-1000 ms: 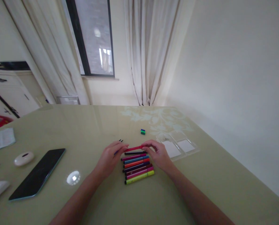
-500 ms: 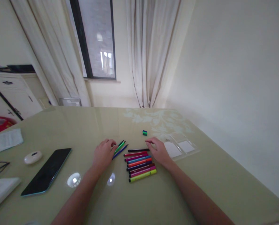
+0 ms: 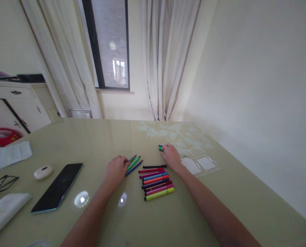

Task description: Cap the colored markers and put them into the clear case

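Note:
My left hand (image 3: 117, 168) rests at the left of the pens, its fingers closed on an uncapped dark-green felt-tip pen (image 3: 133, 158). Just beside it lie an uncapped green pen (image 3: 134, 163) and an uncapped blue pen (image 3: 134, 167), tips pointing away to the right. My right hand (image 3: 171, 156) reaches farther out, thumb and finger closed around a green pen cap (image 3: 160, 149). A blue pen cap (image 3: 160, 146) touches it on the far side. Between my hands, several capped felt-tip pens lie in a row, from a black one (image 3: 154, 166) to a yellow-green one (image 3: 159, 194).
A clear plastic case (image 3: 211, 160) with white inserts lies right of my right hand. To the left are a phone (image 3: 57, 188), a white oval case (image 3: 43, 172), glasses (image 3: 4, 184), a white block (image 3: 7, 214) and a face mask (image 3: 14, 155). A wall borders the table's right side.
My right hand has moved forward from beside the black pen to the caps and closed its fingertips there. My left hand stays by the uncapped pens. The view has shifted slightly.

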Motion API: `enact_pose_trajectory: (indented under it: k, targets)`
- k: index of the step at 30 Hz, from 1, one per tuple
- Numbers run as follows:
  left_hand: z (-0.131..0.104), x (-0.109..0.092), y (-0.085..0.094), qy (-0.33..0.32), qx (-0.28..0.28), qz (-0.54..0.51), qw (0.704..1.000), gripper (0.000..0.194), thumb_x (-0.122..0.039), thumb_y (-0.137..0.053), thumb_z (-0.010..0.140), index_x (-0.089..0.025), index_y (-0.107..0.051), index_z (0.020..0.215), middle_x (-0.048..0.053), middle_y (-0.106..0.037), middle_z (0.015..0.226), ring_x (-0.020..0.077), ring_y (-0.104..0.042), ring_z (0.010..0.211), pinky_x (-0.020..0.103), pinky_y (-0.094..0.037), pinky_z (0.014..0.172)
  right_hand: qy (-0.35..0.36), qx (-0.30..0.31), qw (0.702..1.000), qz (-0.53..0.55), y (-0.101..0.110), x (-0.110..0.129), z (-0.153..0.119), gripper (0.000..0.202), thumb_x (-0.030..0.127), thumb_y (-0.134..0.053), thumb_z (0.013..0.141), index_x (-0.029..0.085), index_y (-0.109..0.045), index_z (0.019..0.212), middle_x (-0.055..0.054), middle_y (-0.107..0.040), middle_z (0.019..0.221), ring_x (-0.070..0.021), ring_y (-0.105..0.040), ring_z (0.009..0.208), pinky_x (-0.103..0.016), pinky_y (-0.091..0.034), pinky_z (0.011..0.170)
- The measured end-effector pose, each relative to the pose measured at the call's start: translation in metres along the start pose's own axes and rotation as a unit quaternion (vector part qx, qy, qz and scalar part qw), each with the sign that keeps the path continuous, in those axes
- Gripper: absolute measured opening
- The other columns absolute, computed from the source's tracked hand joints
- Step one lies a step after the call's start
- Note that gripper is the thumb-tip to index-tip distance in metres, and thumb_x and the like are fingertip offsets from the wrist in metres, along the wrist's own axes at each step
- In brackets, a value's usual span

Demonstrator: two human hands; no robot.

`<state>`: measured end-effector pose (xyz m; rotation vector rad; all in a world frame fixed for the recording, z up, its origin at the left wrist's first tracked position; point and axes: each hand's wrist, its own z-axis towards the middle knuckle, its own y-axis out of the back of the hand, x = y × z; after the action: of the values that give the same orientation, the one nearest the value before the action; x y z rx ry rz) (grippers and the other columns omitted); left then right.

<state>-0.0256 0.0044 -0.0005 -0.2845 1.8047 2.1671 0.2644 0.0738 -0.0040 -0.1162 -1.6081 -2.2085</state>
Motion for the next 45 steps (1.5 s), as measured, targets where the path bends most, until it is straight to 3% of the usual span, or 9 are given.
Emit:
enact_pose_trajectory:
  k: [6,11,15,21,26,30,45]
  targets:
    - [0.0,-0.001,0.0,0.008,-0.012,0.003,1.0,0.021,-0.029,-0.051,0.098,-0.018,-0.069,0.092,0.01,-0.07,0.098,0.0285,-0.067,0.096,0.04,-0.049,0.087,0.017,0.023,1.0,0.006,0.001,-0.002,-0.005,0.022,0.012,-0.06,0.092,0.022,-0.074,0.105,-0.007,-0.075,0.103,-0.0245,-0.065,0.101,-0.032,-0.047,0.09]
    - [0.0,-0.004,0.002,0.0,-0.045,-0.017,0.999,0.02,-0.028,-0.048,0.1,-0.018,-0.065,0.099,0.011,-0.071,0.104,0.0287,-0.066,0.1,0.041,-0.049,0.089,0.057,0.029,0.998,0.02,0.001,-0.003,-0.011,0.036,0.011,-0.054,0.095,0.022,-0.072,0.124,-0.011,-0.072,0.118,-0.0236,-0.063,0.112,-0.032,-0.046,0.1]
    - [0.001,-0.003,0.001,-0.003,-0.068,-0.026,0.997,0.016,-0.029,-0.05,0.099,-0.021,-0.063,0.098,0.009,-0.072,0.103,0.0272,-0.067,0.1,0.039,-0.049,0.089,0.106,0.05,0.992,0.047,0.001,-0.003,-0.01,0.033,0.009,-0.053,0.095,0.02,-0.075,0.117,-0.01,-0.073,0.12,-0.0227,-0.064,0.114,-0.036,-0.043,0.107]
    - [-0.001,-0.011,0.001,-0.069,-0.087,-0.102,0.989,0.018,-0.032,-0.049,0.101,-0.021,-0.063,0.103,0.008,-0.074,0.101,0.0271,-0.068,0.098,0.04,-0.05,0.088,0.043,0.01,0.994,0.095,0.014,-0.002,-0.026,0.019,0.007,-0.061,0.086,0.02,-0.074,0.089,-0.006,-0.075,0.096,-0.022,-0.068,0.094,-0.034,-0.05,0.088]
    - [-0.01,-0.031,-0.004,-0.146,-0.1,-0.135,0.975,0.022,-0.034,-0.049,0.103,-0.024,-0.066,0.112,0.006,-0.075,0.111,0.0253,-0.068,0.104,0.04,-0.048,0.092,0.005,-0.06,0.952,0.3,0.028,0.007,-0.057,0.011,0.025,-0.068,0.088,0.022,-0.071,0.099,-0.003,-0.076,0.091,-0.0188,-0.067,0.078,-0.031,-0.052,0.073]
    - [-0.017,-0.039,-0.006,-0.192,-0.112,-0.137,0.965,0.024,-0.035,-0.049,0.104,-0.025,-0.068,0.117,0.005,-0.075,0.113,0.0244,-0.068,0.105,0.039,-0.047,0.092,0.022,-0.055,0.925,0.376,0.038,0.018,-0.063,0.013,0.031,-0.072,0.087,0.024,-0.076,0.097,-0.003,-0.077,0.091,-0.0193,-0.068,0.08,-0.032,-0.053,0.076]
    - [-0.024,-0.045,0.002,-0.225,-0.124,-0.157,0.954,0.023,-0.035,-0.051,0.105,-0.025,-0.069,0.115,0.004,-0.074,0.104,0.0217,-0.066,0.096,0.036,-0.046,0.087,0.023,-0.039,0.908,0.417,0.048,0.028,-0.065,0.012,0.026,-0.077,0.085,0.023,-0.079,0.096,-0.002,-0.076,0.085,-0.0183,-0.066,0.078,-0.03,-0.052,0.074]
